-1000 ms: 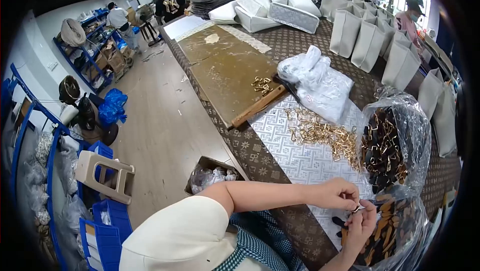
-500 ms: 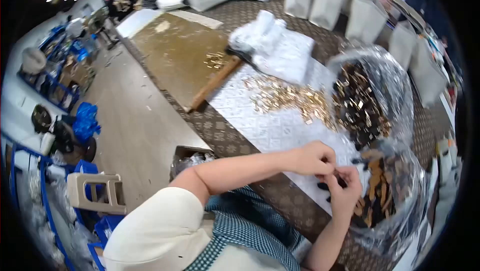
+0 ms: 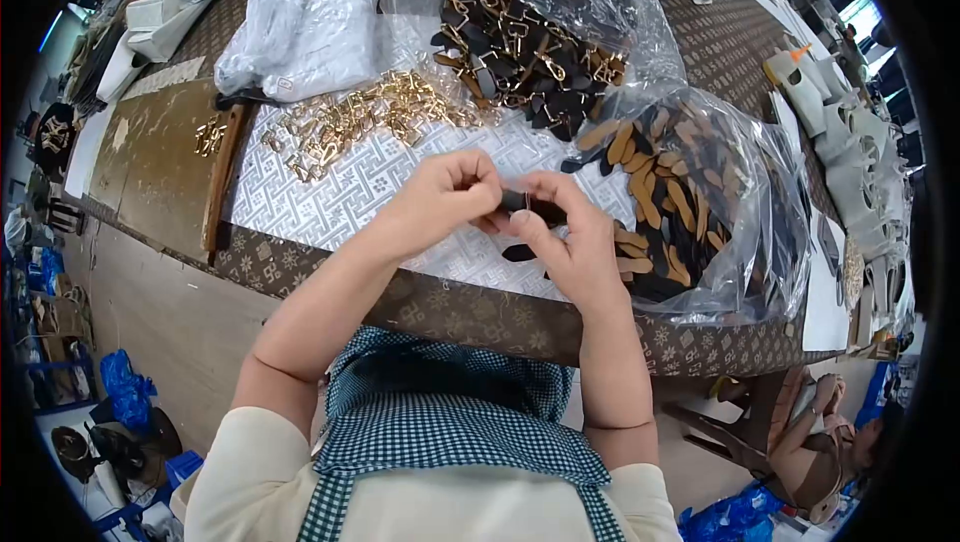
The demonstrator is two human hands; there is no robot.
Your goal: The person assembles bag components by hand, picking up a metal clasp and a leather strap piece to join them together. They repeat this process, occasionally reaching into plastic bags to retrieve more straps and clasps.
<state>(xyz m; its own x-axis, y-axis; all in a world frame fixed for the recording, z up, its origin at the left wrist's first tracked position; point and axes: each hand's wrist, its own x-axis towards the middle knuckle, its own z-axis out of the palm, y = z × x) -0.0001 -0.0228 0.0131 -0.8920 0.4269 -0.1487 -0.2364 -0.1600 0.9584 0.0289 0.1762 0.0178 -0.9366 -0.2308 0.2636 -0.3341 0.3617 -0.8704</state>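
My left hand [image 3: 440, 200] and my right hand [image 3: 565, 232] meet above the white patterned mat [image 3: 340, 202], both pinching one small dark leather tab [image 3: 520, 203]. Another dark tab [image 3: 518, 253] lies on the mat just under my right hand. A heap of gold metal clips [image 3: 370, 114] is spread on the mat beyond my left hand. To the right, a clear plastic bag of brown and black leather tabs [image 3: 680, 212] sits open beside my right hand. Behind it a second clear bag [image 3: 520, 37] holds dark tabs fitted with gold clips.
White plastic bags [image 3: 300, 37] lie at the back left of the mat. A hammer with a wooden handle [image 3: 222, 167] rests on a brown board [image 3: 150, 162]. The table edge [image 3: 450, 317] runs just in front of my checked apron. A person sits low at the right [image 3: 830, 442].
The view has swung from the room on the left down onto the table. My hands stay together on the small piece, now centred over the mat.
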